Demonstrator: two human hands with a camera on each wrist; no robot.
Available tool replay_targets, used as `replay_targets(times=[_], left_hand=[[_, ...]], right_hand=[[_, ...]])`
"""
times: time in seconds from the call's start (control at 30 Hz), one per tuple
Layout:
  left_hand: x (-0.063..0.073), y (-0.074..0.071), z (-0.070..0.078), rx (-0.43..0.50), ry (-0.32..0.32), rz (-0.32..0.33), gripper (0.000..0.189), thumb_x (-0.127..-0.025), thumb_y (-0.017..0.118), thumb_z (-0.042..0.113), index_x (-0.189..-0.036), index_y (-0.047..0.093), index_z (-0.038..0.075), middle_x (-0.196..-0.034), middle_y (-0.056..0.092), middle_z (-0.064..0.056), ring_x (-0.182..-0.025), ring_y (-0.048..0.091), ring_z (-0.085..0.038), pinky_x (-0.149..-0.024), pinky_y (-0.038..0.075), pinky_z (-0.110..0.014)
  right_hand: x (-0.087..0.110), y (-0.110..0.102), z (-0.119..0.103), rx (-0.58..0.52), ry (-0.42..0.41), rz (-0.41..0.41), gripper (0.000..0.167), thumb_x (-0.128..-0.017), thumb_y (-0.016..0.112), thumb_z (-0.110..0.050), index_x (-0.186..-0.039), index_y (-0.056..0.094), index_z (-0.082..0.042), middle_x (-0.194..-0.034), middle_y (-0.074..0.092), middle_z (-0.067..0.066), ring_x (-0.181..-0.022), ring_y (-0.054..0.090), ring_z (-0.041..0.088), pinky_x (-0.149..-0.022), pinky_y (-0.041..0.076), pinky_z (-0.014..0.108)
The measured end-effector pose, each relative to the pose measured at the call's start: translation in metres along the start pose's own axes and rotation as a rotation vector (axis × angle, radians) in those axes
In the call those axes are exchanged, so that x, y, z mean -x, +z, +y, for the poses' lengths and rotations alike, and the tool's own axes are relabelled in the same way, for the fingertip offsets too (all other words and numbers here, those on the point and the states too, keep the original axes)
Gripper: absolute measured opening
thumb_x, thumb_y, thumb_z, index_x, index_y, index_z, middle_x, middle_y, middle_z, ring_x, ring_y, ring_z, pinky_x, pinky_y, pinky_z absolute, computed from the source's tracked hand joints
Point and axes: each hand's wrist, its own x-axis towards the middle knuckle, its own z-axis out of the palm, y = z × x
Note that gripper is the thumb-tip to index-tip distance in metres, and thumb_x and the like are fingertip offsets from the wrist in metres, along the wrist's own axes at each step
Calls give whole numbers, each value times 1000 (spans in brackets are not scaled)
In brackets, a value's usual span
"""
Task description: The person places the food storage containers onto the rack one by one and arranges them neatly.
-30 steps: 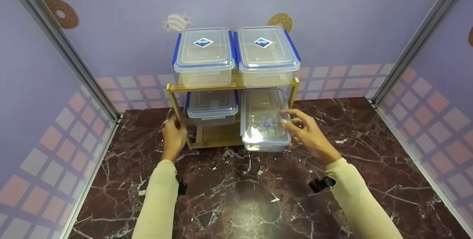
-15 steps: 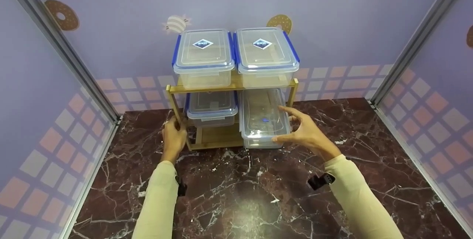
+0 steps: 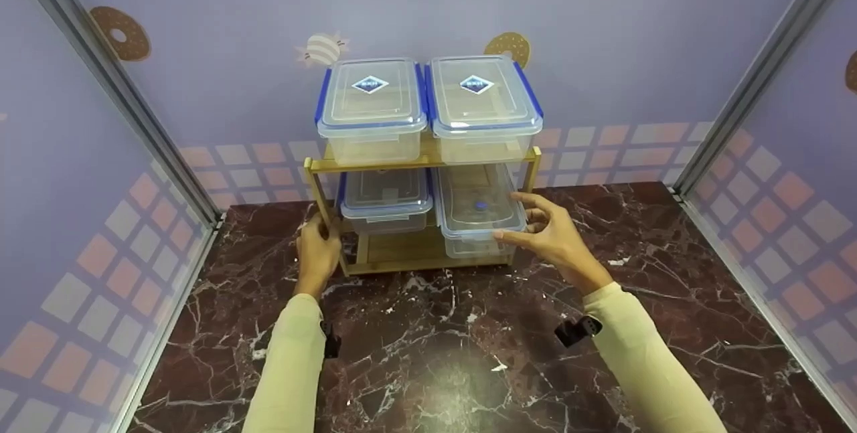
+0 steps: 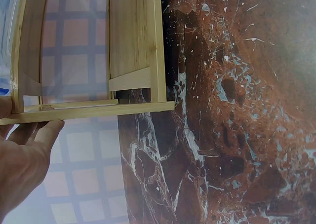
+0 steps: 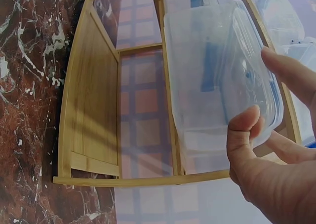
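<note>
A wooden rack (image 3: 402,255) stands on a dark red marbled surface. My left hand (image 3: 318,252) grips its left side post; the left wrist view shows thumb and fingers on either side of the wood. With my right hand (image 3: 559,239) I hold a clear lidded food container (image 3: 475,212) at its front right corner, thumb on the front, fingers along the side. The container lies mostly within the middle level, its front end jutting out a little. To its left, a blue-edged food container (image 3: 387,195) sits on the same level.
Two more clear containers, a left one (image 3: 371,108) and a right one (image 3: 485,108) with blue clips, stand side by side on the top shelf. A purple patterned wall (image 3: 602,71) rises behind; side panels flank the marbled surface (image 3: 428,353).
My right hand has shifted its thumb to the container's front end. The container has moved back into the rack and its front sits further in. My left hand stays on the post.
</note>
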Motion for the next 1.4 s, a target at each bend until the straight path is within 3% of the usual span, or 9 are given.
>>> replay_targets(times=[0.17, 0.4, 0.77, 1.0, 1.2, 1.4], left_hand=[[1, 1, 0, -4, 7, 11, 22, -101, 59, 18, -113, 69, 2, -104, 73, -20, -97, 65, -38, -90, 48, -52], [0, 2, 2, 8, 20, 14, 20, -101, 59, 16, -112, 69, 1, -96, 71, -18, -87, 62, -34, -83, 50, -50], [-1, 1, 2, -1, 22, 6, 20, -101, 58, 13, -112, 68, 0, -98, 70, -20, -90, 63, -36, -84, 50, -50], [0, -1, 2, -2, -5, -10, 22, -102, 57, 15, -116, 67, 2, -104, 71, -20, -95, 64, -36, -87, 50, -50], [0, 0, 0, 3, 2, -6, 22, -102, 57, 16, -114, 67, 2, -104, 71, -20, -96, 63, -36, -89, 48, -51], [0, 1, -1, 9, 3, 3, 22, -102, 58, 17, -114, 68, 2, -104, 71, -20, -96, 63, -35, -89, 48, -50]], right_hand=[[-2, 5, 3, 7, -17, 58, 75, -76, 91, -24, -142, 57, -11, -102, 63, 14, -78, 58, 19, -61, 50, 26], [-4, 13, 7, 26, -102, 163, 65, -77, 91, -23, -134, 63, -8, -83, 57, 9, -68, 51, 16, -58, 44, 22], [-9, 26, 13, 61, -197, 343, 54, -76, 92, -24, -122, 70, -5, -74, 57, 10, -61, 49, 14, -56, 41, 21], [-10, 40, 15, -21, -241, 422, 45, -77, 91, -17, -114, 70, -2, -69, 62, 10, -57, 54, 16, -55, 46, 20], [-10, 52, 15, -161, -245, 415, 37, -84, 80, 2, -113, 60, 10, -82, 71, 28, -62, 70, 28, -58, 55, 23], [0, 57, -7, -179, -253, 365, 36, -86, 71, 11, -117, 55, 15, -92, 68, 34, -81, 68, 50, -68, 57, 25]])
